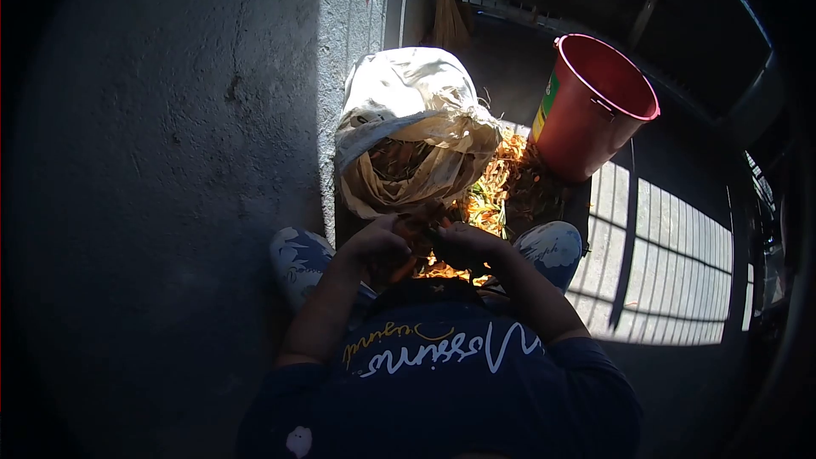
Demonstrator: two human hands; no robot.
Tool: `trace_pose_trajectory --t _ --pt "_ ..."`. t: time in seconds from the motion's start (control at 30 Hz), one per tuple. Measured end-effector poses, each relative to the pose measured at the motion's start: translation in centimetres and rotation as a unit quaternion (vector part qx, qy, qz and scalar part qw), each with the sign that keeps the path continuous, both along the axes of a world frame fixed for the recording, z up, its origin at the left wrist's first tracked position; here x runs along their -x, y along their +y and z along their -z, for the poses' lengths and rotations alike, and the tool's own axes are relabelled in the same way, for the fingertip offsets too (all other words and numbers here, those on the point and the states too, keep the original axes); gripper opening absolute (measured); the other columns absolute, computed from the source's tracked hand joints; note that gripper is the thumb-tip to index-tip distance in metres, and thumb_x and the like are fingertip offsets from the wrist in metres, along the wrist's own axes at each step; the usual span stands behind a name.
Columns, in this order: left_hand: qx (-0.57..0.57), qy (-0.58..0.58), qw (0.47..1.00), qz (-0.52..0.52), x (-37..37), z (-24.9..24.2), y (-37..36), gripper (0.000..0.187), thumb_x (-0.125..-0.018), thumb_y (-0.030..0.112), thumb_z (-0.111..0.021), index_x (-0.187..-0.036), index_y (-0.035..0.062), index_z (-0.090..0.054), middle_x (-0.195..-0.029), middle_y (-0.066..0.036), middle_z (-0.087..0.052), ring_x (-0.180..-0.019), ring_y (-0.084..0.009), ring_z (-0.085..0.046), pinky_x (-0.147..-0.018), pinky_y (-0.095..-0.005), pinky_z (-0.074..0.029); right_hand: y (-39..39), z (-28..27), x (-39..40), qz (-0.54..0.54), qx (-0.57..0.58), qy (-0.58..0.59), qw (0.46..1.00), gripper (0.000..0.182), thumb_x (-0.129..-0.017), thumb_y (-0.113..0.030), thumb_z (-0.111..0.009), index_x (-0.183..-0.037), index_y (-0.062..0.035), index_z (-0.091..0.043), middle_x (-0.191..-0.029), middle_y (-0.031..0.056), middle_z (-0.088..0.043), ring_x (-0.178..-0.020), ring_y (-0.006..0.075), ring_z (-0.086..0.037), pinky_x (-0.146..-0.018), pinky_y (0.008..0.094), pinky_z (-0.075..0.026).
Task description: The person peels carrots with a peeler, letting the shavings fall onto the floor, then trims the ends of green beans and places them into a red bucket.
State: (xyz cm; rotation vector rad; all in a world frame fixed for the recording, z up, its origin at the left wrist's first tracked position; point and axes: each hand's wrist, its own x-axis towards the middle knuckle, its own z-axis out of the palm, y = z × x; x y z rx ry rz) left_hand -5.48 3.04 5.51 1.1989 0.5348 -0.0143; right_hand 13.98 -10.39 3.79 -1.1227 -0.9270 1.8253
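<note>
My left hand (379, 243) is closed, with dark brown dry leaves (418, 226) bunched at its fingers. Close beside it, my right hand (464, 246) is closed too, its fingertips on the same bunch; shade hides the exact grip. Just beyond both hands a whitish woven sack (408, 85) stands with its mouth facing me, brown leaf litter (398, 159) showing inside. A pile of orange-brown leaves with some green blades (493, 191) lies on the floor to the right of the sack and continues under my hands.
A red bucket (586, 119) stands tilted in view behind the pile, to the right. On the left rises a rough grey wall (212, 119). A straw broom (449, 17) leans at the back. My knees (548, 251) flank the hands. Barred sunlight falls on the floor (671, 263) at right.
</note>
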Motion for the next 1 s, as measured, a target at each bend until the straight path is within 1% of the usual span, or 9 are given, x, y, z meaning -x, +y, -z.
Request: trace_pose_trajectory --t 0.2,0.3,0.4,0.47,0.57,0.7,0.77,0.9,1.0 --pt "0.039 -0.028 0.998 0.036 0.1 -0.8 0.0 0.062 -0.055 -0.007 -0.058 -0.115 -0.0061 -0.044 -0.103 -0.011 -0.056 -0.087 -0.0182 -0.058 -0.076 -0.0271 -0.047 0.1 -0.3 0.2 -0.028 0.011 0.012 0.999 0.048 -0.083 -0.05 -0.049 -0.076 -0.0033 -0.055 -0.054 0.0003 -0.045 -0.041 0.0099 -0.041 -0.038 0.0225 -0.032" --pt "-0.031 -0.026 0.998 0.058 0.5 -1.7 0.1 0.065 -0.054 -0.007 -0.058 -0.117 -0.0057 -0.043 -0.106 -0.011 -0.055 -0.089 -0.0173 -0.057 -0.078 -0.0261 -0.046 -0.2 -0.9 0.1 -0.052 0.02 0.005 0.998 0.05 -0.083 -0.053 -0.048 -0.075 -0.0032 -0.055 -0.054 0.0014 -0.047 -0.042 0.0105 -0.043 -0.038 0.0227 -0.033" --pt "0.054 -0.053 0.996 0.053 0.5 -2.4 -0.2 0.066 -0.054 -0.007 -0.056 -0.118 -0.0055 -0.042 -0.107 -0.011 -0.054 -0.091 -0.0164 -0.056 -0.078 -0.0249 -0.045 -0.1 -1.2 0.1 -0.065 -0.002 0.008 0.998 0.053 -0.082 -0.054 -0.047 -0.074 -0.0023 -0.055 -0.054 0.0022 -0.048 -0.042 0.0109 -0.044 -0.037 0.0231 -0.034" --pt "-0.015 0.004 0.998 0.056 0.2 -2.4 -0.1 0.066 -0.054 -0.008 -0.055 -0.119 -0.0063 -0.041 -0.107 -0.01 -0.054 -0.091 -0.0156 -0.055 -0.079 -0.024 -0.044 0.0 -0.6 0.1 -0.055 -0.004 -0.006 0.998 0.054 -0.082 -0.055 -0.047 -0.075 -0.002 -0.055 -0.054 0.0025 -0.048 -0.042 0.011 -0.044 -0.037 0.0233 -0.035" --pt "-0.049 -0.053 0.997 0.023 0.1 -0.4 -0.2 0.063 -0.055 -0.008 -0.053 -0.117 -0.0062 -0.042 -0.104 -0.009 -0.055 -0.088 -0.0147 -0.056 -0.076 -0.0232 -0.045 0.1 -0.1 0.0 -0.048 0.005 0.002 0.999 0.055 -0.082 -0.055 -0.046 -0.075 -0.0015 -0.055 -0.053 0.003 -0.048 -0.041 0.0116 -0.045 -0.037 0.0237 -0.036" --pt "-0.023 -0.045 0.999 0.011 -0.7 -2.8 -1.8 0.061 -0.056 -0.01 -0.053 -0.116 -0.0058 -0.044 -0.103 -0.01 -0.055 -0.091 -0.0152 -0.056 -0.076 -0.0229 -0.046 -0.1 -0.5 0.1 -0.049 0.023 0.002 0.999 0.049 -0.09 -0.047 -0.036 -0.084 -0.0024 -0.055 -0.057 0.0019 -0.049 -0.044 0.011 -0.045 -0.04 0.0231 -0.036" --pt "-0.096 -0.041 0.994 -0.044 -1.3 -3.7 -3.0 0.061 -0.057 -0.012 -0.053 -0.117 -0.0048 -0.042 -0.107 -0.011 -0.053 -0.094 -0.0165 -0.056 -0.078 -0.024 -0.047 0.0 -0.1 0.3 -0.038 0.027 0.006 0.999 0.049 -0.09 -0.048 -0.036 -0.083 -0.0024 -0.055 -0.057 0.0024 -0.049 -0.043 0.0116 -0.045 -0.039 0.0235 -0.036" --pt "-0.039 -0.095 0.994 -0.024 -0.2 4.3 0.5 0.059 -0.061 -0.011 -0.056 -0.118 -0.0034 -0.04 -0.108 -0.011 -0.051 -0.093 -0.017 -0.056 -0.08 -0.0261 -0.047 0.0 -0.7 -0.3 0.005 0.027 0.03 0.999 0.055 -0.081 -0.057 -0.046 -0.076 -0.0021 -0.054 -0.053 0.0027 -0.047 -0.039 0.013 -0.045 -0.037 0.0237 -0.035" --pt "-0.031 -0.1 0.992 -0.073 0.0 5.1 1.2 0.058 -0.062 -0.005 -0.065 -0.115 -0.0023 -0.042 -0.101 -0.011 -0.055 -0.089 -0.017 -0.057 -0.074 -0.0261 -0.049 0.2 -0.2 -1.4 0.044 0.011 0.086 0.995 0.055 -0.081 -0.057 -0.047 -0.077 -0.0028 -0.054 -0.055 0.0031 -0.047 -0.041 0.0124 -0.045 -0.037 0.024 -0.035"
